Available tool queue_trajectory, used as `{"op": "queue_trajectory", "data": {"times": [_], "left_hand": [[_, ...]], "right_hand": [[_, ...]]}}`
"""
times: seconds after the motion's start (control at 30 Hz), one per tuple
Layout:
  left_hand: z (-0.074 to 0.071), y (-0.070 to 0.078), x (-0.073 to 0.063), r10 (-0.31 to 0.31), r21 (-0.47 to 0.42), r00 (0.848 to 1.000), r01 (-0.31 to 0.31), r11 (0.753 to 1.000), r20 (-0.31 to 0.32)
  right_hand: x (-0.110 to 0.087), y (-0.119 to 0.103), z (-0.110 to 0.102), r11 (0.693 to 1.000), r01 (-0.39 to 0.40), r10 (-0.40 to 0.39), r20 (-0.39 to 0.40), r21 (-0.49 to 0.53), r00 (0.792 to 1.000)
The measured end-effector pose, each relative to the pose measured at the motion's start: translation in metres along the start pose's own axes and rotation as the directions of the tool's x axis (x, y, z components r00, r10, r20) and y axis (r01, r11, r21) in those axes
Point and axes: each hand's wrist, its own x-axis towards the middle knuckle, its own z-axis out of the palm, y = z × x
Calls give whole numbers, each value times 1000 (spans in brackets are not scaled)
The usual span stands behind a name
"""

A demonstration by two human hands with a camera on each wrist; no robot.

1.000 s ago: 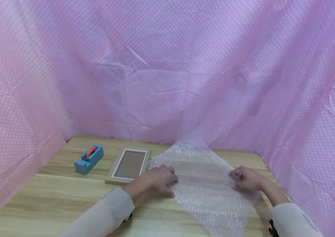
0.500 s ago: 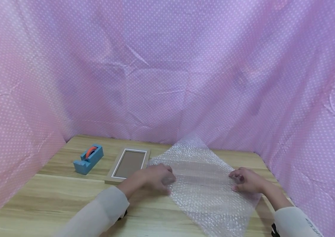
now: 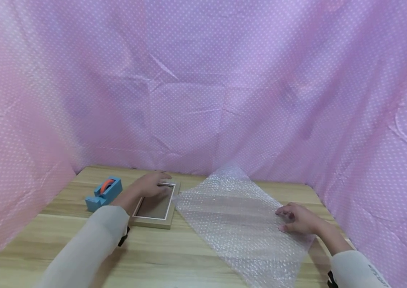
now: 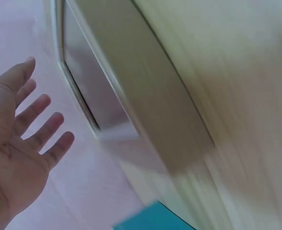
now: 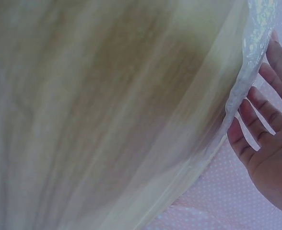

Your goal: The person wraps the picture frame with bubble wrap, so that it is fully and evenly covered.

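Observation:
A sheet of clear bubble wrap (image 3: pixel 239 216) lies cornerwise on the wooden table. My right hand (image 3: pixel 298 219) is at its right side, fingers slightly bent and touching the sheet; the right wrist view shows the fingertips along the bubble wrap's edge. Left of the sheet lies a wooden picture frame (image 3: pixel 153 224) with a white inner border. Over the frame's upper part reaches my left hand (image 3: pixel 153 184). In the left wrist view its fingers (image 4: pixel 38 108) are spread and relaxed, apart from the picture frame and holding nothing.
A blue tape dispenser (image 3: pixel 104 194) with an orange roll stands left of the picture frame, close to my left forearm. Pink dotted cloth (image 3: pixel 203 88) hangs behind the table (image 3: pixel 174 260) and on both sides.
My left hand has left the bubble wrap's left side and moved left and away over the picture frame. The right hand stays at the sheet's right side.

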Motion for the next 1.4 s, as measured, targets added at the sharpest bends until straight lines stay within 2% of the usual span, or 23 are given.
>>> {"op": "queue_trajectory", "data": {"times": [0.1,0.2,0.27,0.43,0.8,1.0,1.4], "left_hand": [[-7,-18,-5,-64,-75,998,64,995,-8],[-10,-29,-10,-112,-157,994,110,981,-5],[-10,-34,-11,-111,-159,994,108,981,-12],[-8,-43,-11,-83,-94,996,79,992,-43],[-4,-57,-8,-161,-180,987,154,972,-26],[-4,-62,-6,-187,-159,982,183,970,-9],[-3,-63,0,-180,-144,983,173,974,-35]], "right_hand": [[1,-1,-1,1000,1,-1,-5,0,1000],[2,-1,-1,1000,3,-3,-7,0,1000],[1,-2,-1,1000,2,-2,-7,1,1000],[0,-4,-1,1000,-2,2,0,5,1000],[0,-5,-1,1000,-16,16,-2,10,1000],[-2,-8,1,999,-32,32,2,16,999],[-1,-8,-1,998,-61,61,7,17,998]]}}
